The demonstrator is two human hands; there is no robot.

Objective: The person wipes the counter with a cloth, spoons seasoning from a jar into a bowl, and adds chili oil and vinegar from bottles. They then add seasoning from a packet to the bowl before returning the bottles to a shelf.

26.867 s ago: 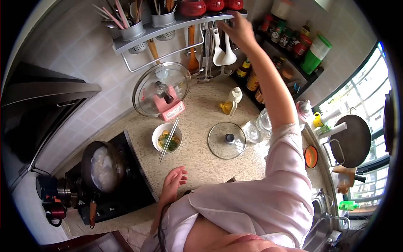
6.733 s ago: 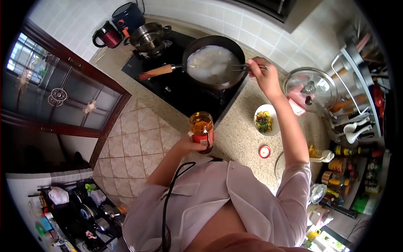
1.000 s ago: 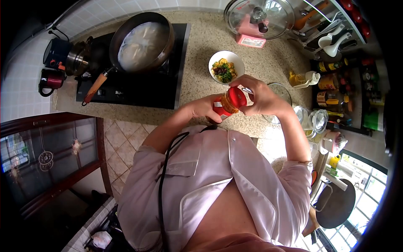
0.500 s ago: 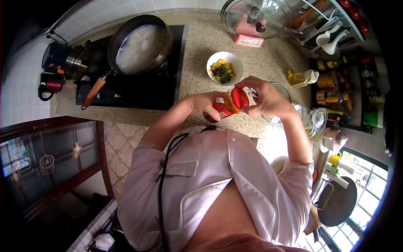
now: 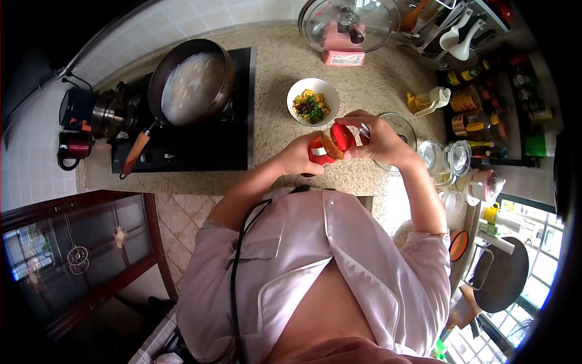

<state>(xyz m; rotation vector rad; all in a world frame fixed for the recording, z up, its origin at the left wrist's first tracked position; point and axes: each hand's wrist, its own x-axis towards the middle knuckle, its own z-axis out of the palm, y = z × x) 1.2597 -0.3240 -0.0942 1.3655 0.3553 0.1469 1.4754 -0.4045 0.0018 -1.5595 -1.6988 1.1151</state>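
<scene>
My left hand (image 5: 301,156) is wrapped around a small jar (image 5: 330,147) with a red label, tilted over the counter's front part. The fingers of my right hand (image 5: 379,142) grip the jar's red lid (image 5: 342,138), which is at the jar's mouth; whether it is loose I cannot tell. A metal utensil (image 5: 364,130) also sticks out between my right fingers. Just beyond my hands stands a white bowl (image 5: 330,91) with yellow food, chopped greens and something dark red in it.
On the black stove (image 5: 242,121) at the left is a pan (image 5: 157,91) of cloudy liquid. A glass lid (image 5: 379,24) leans at the back. Glass jars (image 5: 459,159) and a bottle rack (image 5: 522,136) stand at the right.
The view has shifted, so the pan and stove appear lower. Both hands still hold the jar and lid, with the jar turned slightly.
</scene>
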